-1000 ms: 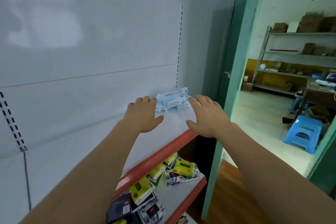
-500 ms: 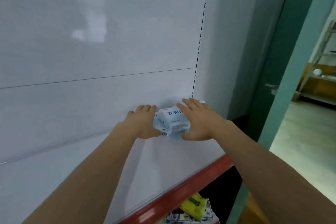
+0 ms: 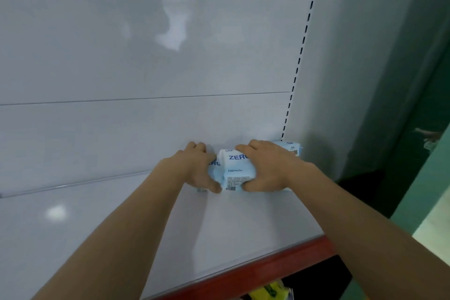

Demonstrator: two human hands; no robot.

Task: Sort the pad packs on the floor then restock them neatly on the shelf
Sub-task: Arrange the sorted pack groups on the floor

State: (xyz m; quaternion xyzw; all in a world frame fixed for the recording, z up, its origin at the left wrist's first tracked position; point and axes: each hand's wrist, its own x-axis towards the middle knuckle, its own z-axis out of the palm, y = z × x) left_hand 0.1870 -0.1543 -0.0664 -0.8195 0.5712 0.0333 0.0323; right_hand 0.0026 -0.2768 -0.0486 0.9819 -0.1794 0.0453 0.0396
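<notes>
Light blue and white pad packs [image 3: 234, 170] marked "ZERO" stand in the back right corner of the white shelf [image 3: 219, 226], against its back panel. My left hand [image 3: 194, 165] grips the packs from the left, thumb under the front corner and fingers over the top. My right hand [image 3: 267, 168] grips them from the right, fingers across the top, thumb at the lower front. Behind my right hand one more pack [image 3: 291, 147] pokes out beside the upright. My hands hide most of the outer packs.
The shelf has a red front edge [image 3: 267, 265]. A yellow pack [image 3: 270, 291] shows on the level below. A perforated upright [image 3: 300, 61] bounds the shelf on the right, and a green door frame [image 3: 426, 190] stands beyond it.
My hands went from hovering open on each side of the packs to gripping them, pressing them together at the back panel. The view has moved closer to the shelf.
</notes>
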